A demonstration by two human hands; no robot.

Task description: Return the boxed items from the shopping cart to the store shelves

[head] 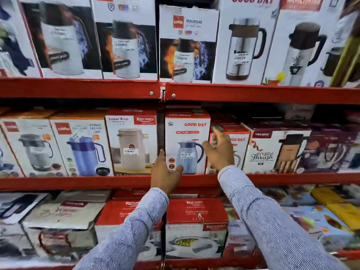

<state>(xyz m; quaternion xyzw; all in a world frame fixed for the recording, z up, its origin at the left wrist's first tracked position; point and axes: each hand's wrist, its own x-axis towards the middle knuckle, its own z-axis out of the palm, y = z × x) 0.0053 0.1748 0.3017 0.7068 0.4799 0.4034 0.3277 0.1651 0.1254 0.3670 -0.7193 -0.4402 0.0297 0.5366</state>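
A white and red "Good Day" box with a blue jug pictured on it stands on the middle red shelf. My left hand rests against the box's lower left corner, thumb on its front face, fingers apart. Just right of the box, my right hand hovers with its fingers spread, in front of a second "Good Day" box. Neither hand is closed around anything. The shopping cart is out of view.
Boxed flasks and jugs fill all three red shelves. A beige-jug "Super Rivo" box sits left of the "Good Day" box; a "Red Thrush" box stands to the right. Casserole boxes line the lower shelf, tall flask boxes the top.
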